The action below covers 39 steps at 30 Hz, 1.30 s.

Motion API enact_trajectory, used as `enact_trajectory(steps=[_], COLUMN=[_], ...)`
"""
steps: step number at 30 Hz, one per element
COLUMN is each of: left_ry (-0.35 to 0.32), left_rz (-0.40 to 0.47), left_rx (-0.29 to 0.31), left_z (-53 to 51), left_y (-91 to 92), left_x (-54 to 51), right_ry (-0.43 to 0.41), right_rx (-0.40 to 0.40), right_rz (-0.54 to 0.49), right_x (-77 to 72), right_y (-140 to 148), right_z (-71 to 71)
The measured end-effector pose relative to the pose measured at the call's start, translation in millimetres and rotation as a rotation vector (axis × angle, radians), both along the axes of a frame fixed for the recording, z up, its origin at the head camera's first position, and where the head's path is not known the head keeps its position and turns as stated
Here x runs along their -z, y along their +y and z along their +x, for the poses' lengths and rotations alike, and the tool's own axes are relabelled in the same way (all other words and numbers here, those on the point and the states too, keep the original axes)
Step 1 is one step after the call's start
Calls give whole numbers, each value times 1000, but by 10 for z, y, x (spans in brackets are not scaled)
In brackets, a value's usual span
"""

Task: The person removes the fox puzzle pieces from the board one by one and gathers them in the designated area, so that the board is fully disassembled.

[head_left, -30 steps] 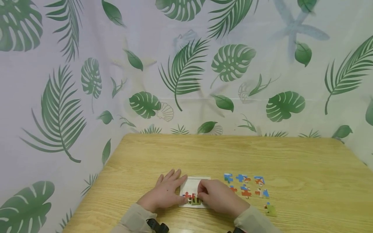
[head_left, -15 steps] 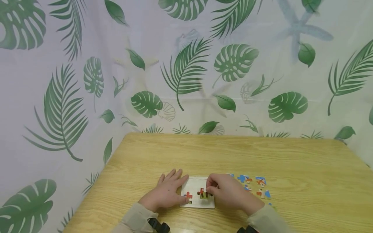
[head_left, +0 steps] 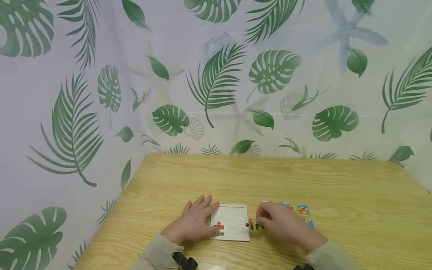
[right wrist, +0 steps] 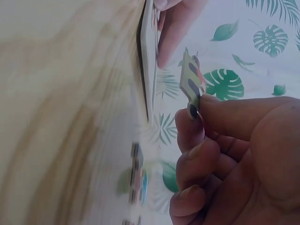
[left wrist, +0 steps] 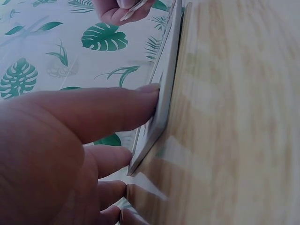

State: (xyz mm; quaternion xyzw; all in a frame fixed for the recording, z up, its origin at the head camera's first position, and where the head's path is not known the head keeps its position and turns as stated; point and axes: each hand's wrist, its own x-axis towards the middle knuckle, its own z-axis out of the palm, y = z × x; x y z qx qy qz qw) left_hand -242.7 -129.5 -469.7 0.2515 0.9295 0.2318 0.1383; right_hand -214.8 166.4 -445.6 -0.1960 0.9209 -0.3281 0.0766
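My left hand [head_left: 192,223] lies with fingers spread at the left side of a white puzzle tray [head_left: 233,221]. Its thumb presses on the lower left corner, over a red puzzle piece [head_left: 219,225] that sits in the tray. Just right of the tray, my right hand [head_left: 285,223] pinches a jigsaw piece [head_left: 251,224] between thumb and finger. In the right wrist view this jigsaw piece [right wrist: 191,79] is yellow-green with dark stripes and some red, raised off the table.
Several loose puzzle pieces [head_left: 303,209] lie on the wooden table [head_left: 202,176] to the right, partly hidden by the right hand. Behind the table hangs a white cloth [head_left: 219,142] printed with green leaves.
My right hand has lifted the striped jigsaw piece from the tray's lower row and carried it right, past the tray's edge. The left hand has stayed in place.
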Motion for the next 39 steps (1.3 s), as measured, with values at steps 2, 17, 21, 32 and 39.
enact_trajectory(steps=[2, 17, 21, 32, 39], left_ry=[-4, 1, -2, 0, 16], left_rz=[3, -18, -20, -19, -24], left_rx=[1, -2, -1, 5, 6], left_z=[4, 11, 2, -13, -6], left_y=[0, 14, 13, 10, 8], left_x=[-5, -8, -11, -9, -3], right_ry=[10, 17, -13, -64, -109], right_rx=[-3, 38, 30, 79, 55], right_rz=[0, 32, 23, 90, 115], right_x=[24, 2, 29, 76, 135], right_y=[61, 425, 518, 795, 889], right_z=[0, 102, 114, 170, 186])
